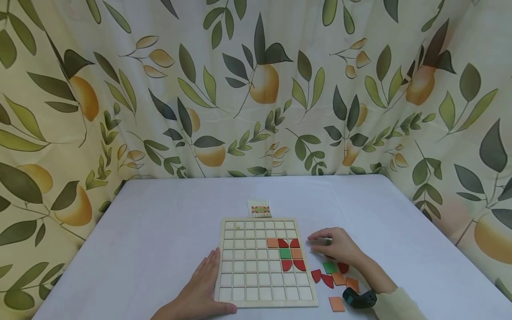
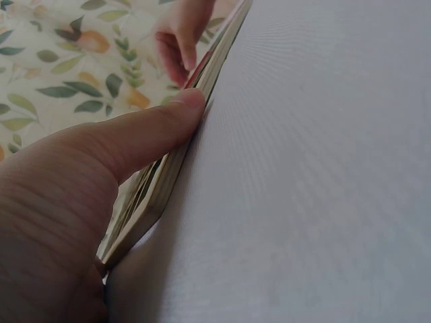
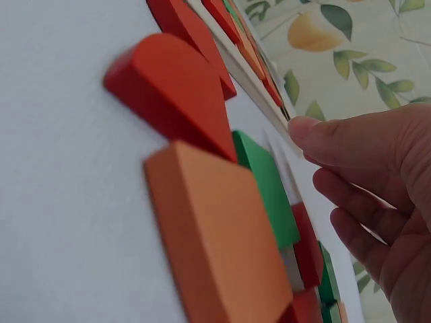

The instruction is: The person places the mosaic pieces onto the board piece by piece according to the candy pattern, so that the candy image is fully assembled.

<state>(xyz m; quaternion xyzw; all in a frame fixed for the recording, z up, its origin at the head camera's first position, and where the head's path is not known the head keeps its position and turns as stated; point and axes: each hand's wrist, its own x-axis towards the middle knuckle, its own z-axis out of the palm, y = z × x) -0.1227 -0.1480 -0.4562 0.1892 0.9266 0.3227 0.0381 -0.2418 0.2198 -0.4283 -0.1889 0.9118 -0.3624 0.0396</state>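
A pale wooden grid board (image 1: pixel 252 280) lies on the table, with orange squares (image 1: pixel 272 242), a green square (image 1: pixel 285 254) and several red quarter-round pieces (image 1: pixel 299 265) in cells on its right side. My left hand (image 1: pixel 200 284) rests along the board's left edge, fingers straight, its thumb (image 2: pixel 161 124) against the near edge. To the right of the board, my right hand (image 1: pixel 338 245) hovers with loosely bent fingers; no piece shows between thumb and fingers in the right wrist view. Below it lie loose pieces: a green square (image 3: pixel 266 192), red quarter-rounds (image 3: pixel 175 87) and orange squares (image 3: pixel 215 235).
A small pattern card (image 1: pixel 259 209) stands just beyond the board's far edge. A black band device (image 1: pixel 359 298) is on my right wrist. One orange square (image 1: pixel 337 304) lies apart near the board's near right corner. A fruit-patterned curtain (image 1: pixel 240 111) hangs behind the white table.
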